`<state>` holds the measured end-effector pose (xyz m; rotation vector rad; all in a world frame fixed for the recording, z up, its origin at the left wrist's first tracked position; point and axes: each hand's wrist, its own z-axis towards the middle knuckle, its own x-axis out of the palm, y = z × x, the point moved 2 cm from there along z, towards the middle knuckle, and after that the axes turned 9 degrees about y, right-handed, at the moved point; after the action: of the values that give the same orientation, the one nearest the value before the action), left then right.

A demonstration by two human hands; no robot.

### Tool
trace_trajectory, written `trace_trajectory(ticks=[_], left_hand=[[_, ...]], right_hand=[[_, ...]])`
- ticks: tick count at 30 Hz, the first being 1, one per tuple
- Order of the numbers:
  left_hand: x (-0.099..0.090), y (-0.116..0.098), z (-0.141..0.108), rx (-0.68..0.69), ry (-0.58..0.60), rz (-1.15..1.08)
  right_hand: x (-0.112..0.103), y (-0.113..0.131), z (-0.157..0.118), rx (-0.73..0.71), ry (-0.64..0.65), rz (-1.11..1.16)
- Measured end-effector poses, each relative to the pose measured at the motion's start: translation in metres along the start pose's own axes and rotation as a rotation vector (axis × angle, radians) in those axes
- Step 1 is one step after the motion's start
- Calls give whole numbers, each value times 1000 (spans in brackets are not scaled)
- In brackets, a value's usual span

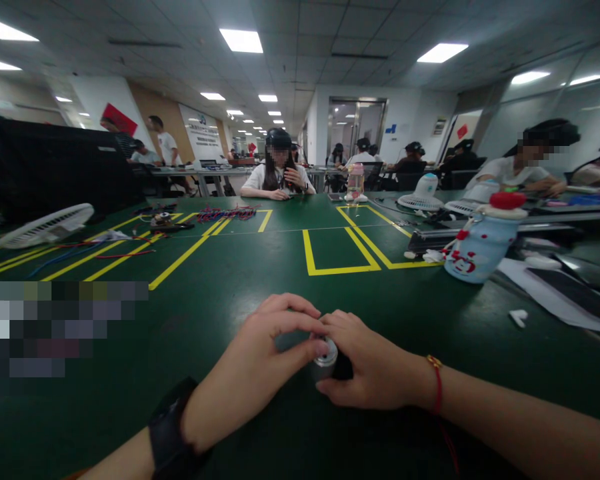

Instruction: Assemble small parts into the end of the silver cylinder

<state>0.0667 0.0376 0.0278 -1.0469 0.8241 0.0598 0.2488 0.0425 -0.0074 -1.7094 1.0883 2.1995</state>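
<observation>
A small grey cylinder with a silvery top [325,363] stands on the green table [230,407] between my hands. My left hand [275,340], with a black watch on its wrist, reaches over it from the left; thumb and fingertips are at the top of the cylinder. My right hand [370,363], with a red string bracelet at the wrist, curls around the cylinder's right side, its thumb low near the base and its fingers behind the top. The far side of the cylinder is hidden by the fingers.
A blue bottle with a red lid [483,240] stands at right, near papers [545,287] and a white piece [519,318]. At left lie a white fan [50,227] and wires [225,213]. A person [279,173] sits across the table.
</observation>
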Motion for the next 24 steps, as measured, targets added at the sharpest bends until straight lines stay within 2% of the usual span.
trace_trajectory(ticks=[5,15,20,24], left_hand=[[7,-3,2,-15,122,-39],[3,3,-8,-14,177,-109],[-5,17,-10,-48,154,-102],[-24,43,-7,-156,42,4]], right_hand=[[1,1,0,2,10,-17],[1,0,0,-1,-5,-26],[-3,2,0,1,1,1],[-5,3,-1,14,7,12]])
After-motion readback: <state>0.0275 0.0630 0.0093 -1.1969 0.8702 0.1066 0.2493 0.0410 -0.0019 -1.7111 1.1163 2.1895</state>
